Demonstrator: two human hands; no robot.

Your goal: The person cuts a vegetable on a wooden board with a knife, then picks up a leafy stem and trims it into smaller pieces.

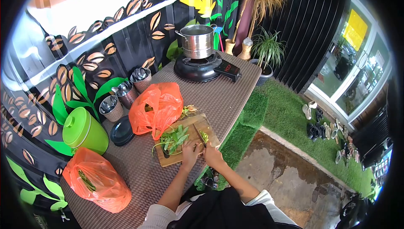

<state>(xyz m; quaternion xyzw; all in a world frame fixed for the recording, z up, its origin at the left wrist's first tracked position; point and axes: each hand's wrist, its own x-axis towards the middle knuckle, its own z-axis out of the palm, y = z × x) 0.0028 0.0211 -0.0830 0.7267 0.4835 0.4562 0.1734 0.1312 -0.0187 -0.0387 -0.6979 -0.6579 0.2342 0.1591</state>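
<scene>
On a wooden cutting board (170,160) lie leafy greens (174,139), with a small pile of chopped green pieces (204,136) near its right side. My right hand (212,154) is closed on the handle of a knife (199,134), whose blade points away from me between the greens and the chopped pieces. My left hand (190,150) is closed at the stem end of the greens, just left of the knife; its fingertips are partly hidden. Behind the board, an orange plastic bag (158,107) touches its far edge, and some root ends (189,110) lie beside the bag.
A metal pot (197,41) sits on a black portable stove (195,69) at the table's far end. Cutlery cups (111,108), dark plates (122,131), a green lidded container (85,131) and another orange bag (99,182) stand along the left side.
</scene>
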